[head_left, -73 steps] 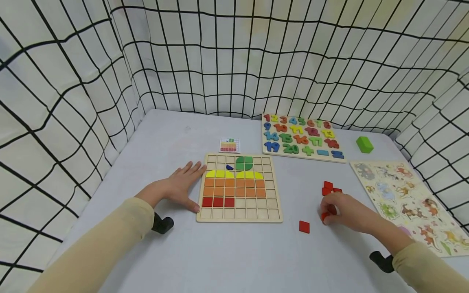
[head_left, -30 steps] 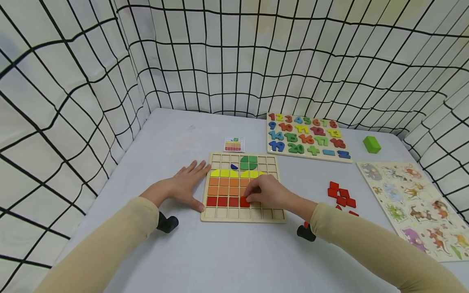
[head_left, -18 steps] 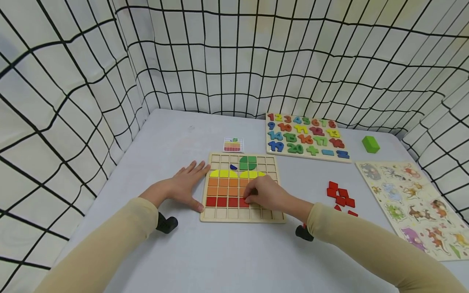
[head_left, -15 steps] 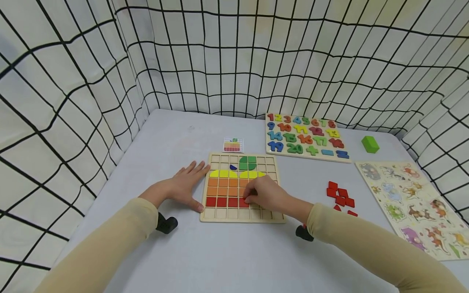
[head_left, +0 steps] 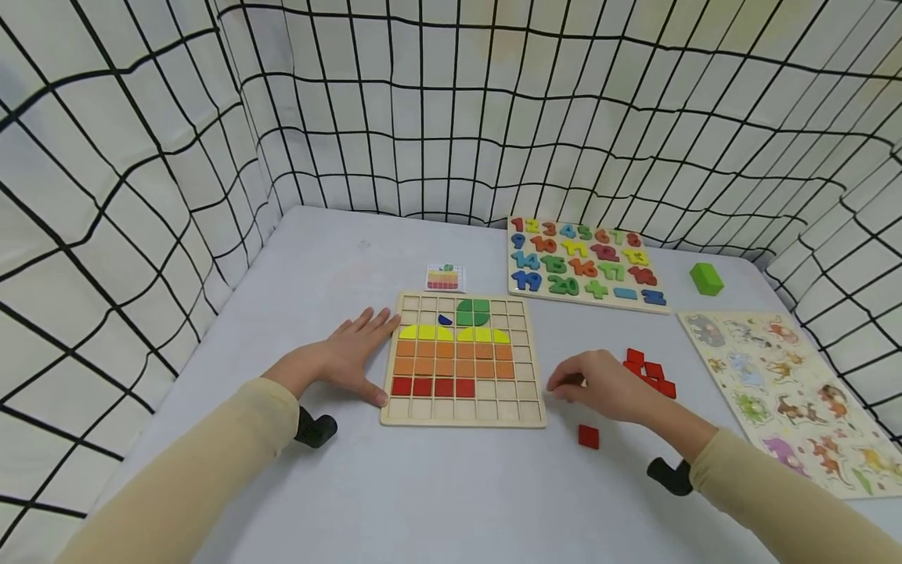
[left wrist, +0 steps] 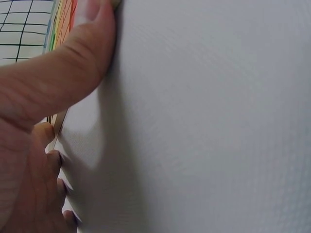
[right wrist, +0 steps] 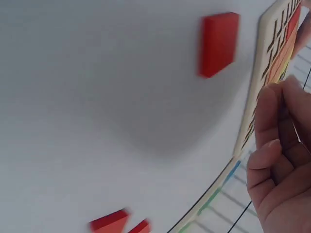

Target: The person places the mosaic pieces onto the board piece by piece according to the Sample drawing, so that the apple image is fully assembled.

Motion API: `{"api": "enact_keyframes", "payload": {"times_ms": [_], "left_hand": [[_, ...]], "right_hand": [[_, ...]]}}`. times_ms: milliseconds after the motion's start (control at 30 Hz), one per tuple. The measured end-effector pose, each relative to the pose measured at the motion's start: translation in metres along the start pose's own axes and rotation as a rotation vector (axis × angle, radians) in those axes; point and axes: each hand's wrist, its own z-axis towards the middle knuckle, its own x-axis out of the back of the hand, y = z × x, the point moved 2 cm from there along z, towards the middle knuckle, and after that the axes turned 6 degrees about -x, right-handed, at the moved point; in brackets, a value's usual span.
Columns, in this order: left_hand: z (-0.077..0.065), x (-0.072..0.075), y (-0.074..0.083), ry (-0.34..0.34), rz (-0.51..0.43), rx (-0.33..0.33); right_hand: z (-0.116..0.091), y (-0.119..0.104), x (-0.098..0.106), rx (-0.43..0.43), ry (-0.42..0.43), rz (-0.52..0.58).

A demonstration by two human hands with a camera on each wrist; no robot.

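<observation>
My left hand [head_left: 345, 362] lies with fingers spread along the left edge of a wooden grid board [head_left: 493, 410]. Its thumb touches the board's frame. Yellow, orange and green pieces fill part of the grid, and a row of red square tiles [head_left: 423, 386] sits below the orange ones. My right hand [head_left: 599, 385] hovers just right of the board, fingers loosely curled, and I see nothing between them. In the right wrist view the thumb and index fingertip come close together. A single red tile [head_left: 588, 436] lies on the table below this hand.
Several loose red tiles [head_left: 653, 370] lie behind the right hand, partly hidden by it. A picture card [head_left: 445, 277] is behind the board. Farther back are a number puzzle [head_left: 585, 262] and a green block [head_left: 706, 279]; an animal puzzle [head_left: 775, 392] lies right. Black netting surrounds the table.
My right hand brought a red tile to the grid, let it go at the right end of the red row, and moved back right off the board. The left hand stayed put.
</observation>
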Motion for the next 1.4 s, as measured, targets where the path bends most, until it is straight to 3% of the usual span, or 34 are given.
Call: {"api": "enact_keyframes", "payload": {"times_ms": [267,433,567,800,1033,1400], "left_hand": [[0.002,0.002,0.000,-0.013,-0.003,0.000],[0.002,0.001,-0.001,-0.007,-0.007,0.001],[0.001,0.002,-0.001,-0.004,-0.010,0.001],[0.001,0.001,0.001,-0.002,-0.015,-0.004],[0.000,0.001,-0.001,-0.005,-0.016,0.009],[-0.002,0.001,0.000,-0.004,-0.021,0.003]], "right_hand": [[-0.041,0.039,-0.007,-0.132,-0.038,-0.042],[-0.046,0.039,-0.016,-0.105,-0.014,-0.073],[-0.044,0.037,-0.016,-0.061,-0.006,-0.035],[-0.030,0.036,-0.009,-0.040,0.041,0.156],[0.002,0.010,-0.009,-0.063,0.063,0.283],[0.043,-0.042,-0.030,-0.065,0.038,0.235]]}}
